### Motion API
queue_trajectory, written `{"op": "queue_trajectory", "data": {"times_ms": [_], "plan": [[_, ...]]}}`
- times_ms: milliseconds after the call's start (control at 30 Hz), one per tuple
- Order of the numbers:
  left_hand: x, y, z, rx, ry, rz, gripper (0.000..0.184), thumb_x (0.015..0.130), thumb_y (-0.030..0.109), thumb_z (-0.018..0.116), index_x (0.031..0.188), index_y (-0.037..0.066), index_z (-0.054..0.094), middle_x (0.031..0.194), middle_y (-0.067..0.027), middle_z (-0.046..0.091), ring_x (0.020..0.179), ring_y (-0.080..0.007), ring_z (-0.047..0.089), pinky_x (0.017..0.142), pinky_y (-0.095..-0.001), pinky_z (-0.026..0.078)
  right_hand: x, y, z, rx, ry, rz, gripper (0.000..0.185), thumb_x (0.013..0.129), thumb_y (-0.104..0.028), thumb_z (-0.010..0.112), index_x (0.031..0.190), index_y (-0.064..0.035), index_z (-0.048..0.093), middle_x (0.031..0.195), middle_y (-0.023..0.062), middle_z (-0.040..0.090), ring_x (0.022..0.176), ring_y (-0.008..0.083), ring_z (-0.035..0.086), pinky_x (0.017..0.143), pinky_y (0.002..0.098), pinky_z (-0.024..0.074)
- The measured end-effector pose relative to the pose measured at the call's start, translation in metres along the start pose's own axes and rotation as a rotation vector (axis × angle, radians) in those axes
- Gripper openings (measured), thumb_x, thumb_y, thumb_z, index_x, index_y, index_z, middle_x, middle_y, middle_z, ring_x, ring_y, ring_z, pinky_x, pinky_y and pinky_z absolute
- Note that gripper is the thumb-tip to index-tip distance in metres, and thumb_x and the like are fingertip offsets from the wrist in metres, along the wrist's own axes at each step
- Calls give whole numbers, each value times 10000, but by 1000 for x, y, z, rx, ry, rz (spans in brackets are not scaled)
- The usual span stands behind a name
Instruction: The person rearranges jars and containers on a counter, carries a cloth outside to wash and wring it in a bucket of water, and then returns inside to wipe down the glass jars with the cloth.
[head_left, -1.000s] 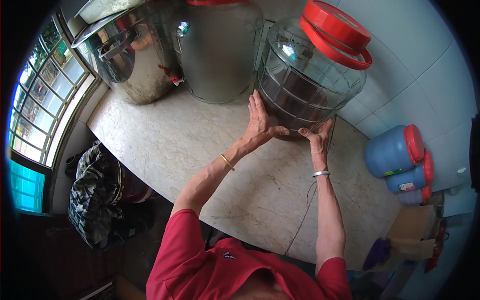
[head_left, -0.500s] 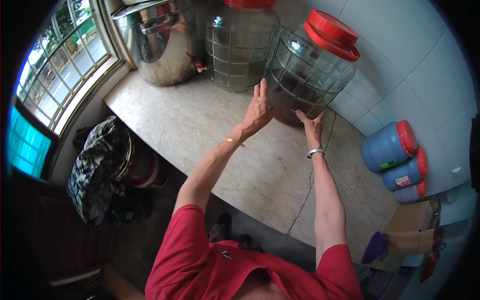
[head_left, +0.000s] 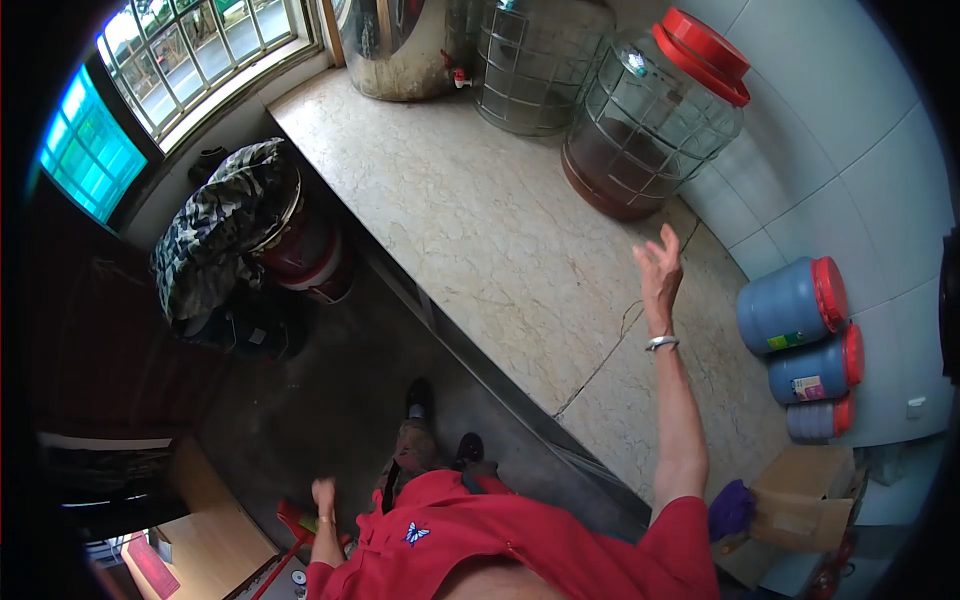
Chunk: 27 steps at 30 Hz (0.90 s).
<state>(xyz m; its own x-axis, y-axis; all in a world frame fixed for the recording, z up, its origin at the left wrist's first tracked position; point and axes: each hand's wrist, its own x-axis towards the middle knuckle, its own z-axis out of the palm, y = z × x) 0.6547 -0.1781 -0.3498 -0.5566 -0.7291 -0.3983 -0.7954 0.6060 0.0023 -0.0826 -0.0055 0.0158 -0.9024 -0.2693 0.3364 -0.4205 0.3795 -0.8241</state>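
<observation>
A large glass jar [head_left: 640,130] with a red lid and dark liquid in its lower part stands on the marble-patterned counter [head_left: 460,220] by the tiled wall. My right hand [head_left: 660,270] is over the counter just in front of the jar, apart from it, fingers spread and holding nothing. Down at my left side, away from the counter, is my left hand [head_left: 323,492]. It is small in view with its fingers curled, and whether it holds anything cannot be made out. A red-handled object [head_left: 295,520] lies close by it.
Beside the jar stand another glass jar [head_left: 540,70] and a steel pot [head_left: 400,50] with a red tap. Blue tubs [head_left: 785,305] with red lids and a cardboard box [head_left: 800,500] are at the right. Camouflage cloth [head_left: 220,230] covers things below the window.
Both hands have let go of the jar. My left hand has dropped to my side, and my right hand has drawn back a little. The view has turned toward the floor.
</observation>
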Motion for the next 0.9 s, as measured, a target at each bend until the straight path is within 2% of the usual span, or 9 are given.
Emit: {"op": "queue_trajectory", "data": {"times_ms": [67, 167, 200, 267, 333, 367, 467, 667, 900], "plan": [[-80, -21, 53, -89, 101, 49, 74, 710, 100, 580, 674, 92, 644, 661, -125, 628, 465, -320, 548, 466, -395, 476, 11, -22, -6, 11, -17, -38, 614, 788, -192, 659, 1328, -20, 423, 1209, 206, 576, 1050, 279, 608, 888, 385, 479], [-122, 16, 56, -885, -144, -762, 41, 747, 119, 574, 731, 88, 595, 655, -109, 583, 482, -280, 537, 453, -368, 459, 4, -29, 0, -18, -77, -98, 528, 804, -183, 640, 1278, -13, 480, 1082, 185, 647, 954, 248, 650, 845, 360, 499], [-119, 31, 55, -1282, -64, -1096, 40, 760, 125, 572, 750, 87, 579, 653, -103, 568, 487, -266, 534, 449, -360, 454, -5, -28, 7, -49, -119, -118, 483, 811, -178, 633, 1245, -6, 514, 1025, 170, 672, 898, 231, 668, 814, 341, 513], [-99, 41, 52, -1661, 156, -1290, 57, 785, 138, 568, 788, 85, 546, 649, -93, 537, 499, -239, 527, 441, -342, 442, -28, -29, 23, -71, -217, -47, 444, 807, -152, 638, 1213, -1, 540, 1011, 163, 676, 860, 209, 673, 771, 319, 524], [-58, 32, 51, -1823, 233, -1222, 86, 810, 151, 564, 826, 83, 514, 645, -82, 507, 510, -212, 520, 432, -324, 431, -53, -18, 34, -85, -329, 41, 406, 803, -126, 643, 1180, 3, 567, 998, 156, 680, 822, 188, 677, 729, 298, 535], [-38, 29, 20, -1797, -47, -1135, 95, 829, 152, 562, 810, 77, 507, 639, -80, 508, 483, -199, 507, 419, -311, 428, -63, -8, 43, -47, -331, 4, 382, 796, -92, 645, 1159, 6, 581, 978, 156, 684, 807, 172, 677, 710, 284, 537], [43, 29, -29, -1860, -31, -733, 139, 827, 132, 562, 726, 71, 489, 575, -73, 483, 436, -166, 469, 385, -305, 360, -84, -7, 80, -32, -348, 8, 347, 783, -23, 650, 1122, 32, 599, 966, 167, 685, 825, 162, 675, 713, 276, 544], [180, 27, -164, -1564, 13, -620, 107, 813, 124, 577, 764, 34, 608, 594, -24, 550, 485, -100, 494, 443, -242, 379, -113, -35, 121, -32, -289, 189, 297, 801, -14, 635, 1087, 64, 608, 978, 170, 685, 885, 194, 675, 756, 282, 550], [289, 31, -230, -1546, -124, -339, 100, 851, 154, 591, 879, 64, 624, 650, 4, 553, 528, -68, 494, 468, -197, 397, -136, -76, 117, -209, -180, -4, 190, 801, -33, 628, 990, -9, 636, 877, 138, 688, 762, 244, 685, 664, 305, 538]]}}
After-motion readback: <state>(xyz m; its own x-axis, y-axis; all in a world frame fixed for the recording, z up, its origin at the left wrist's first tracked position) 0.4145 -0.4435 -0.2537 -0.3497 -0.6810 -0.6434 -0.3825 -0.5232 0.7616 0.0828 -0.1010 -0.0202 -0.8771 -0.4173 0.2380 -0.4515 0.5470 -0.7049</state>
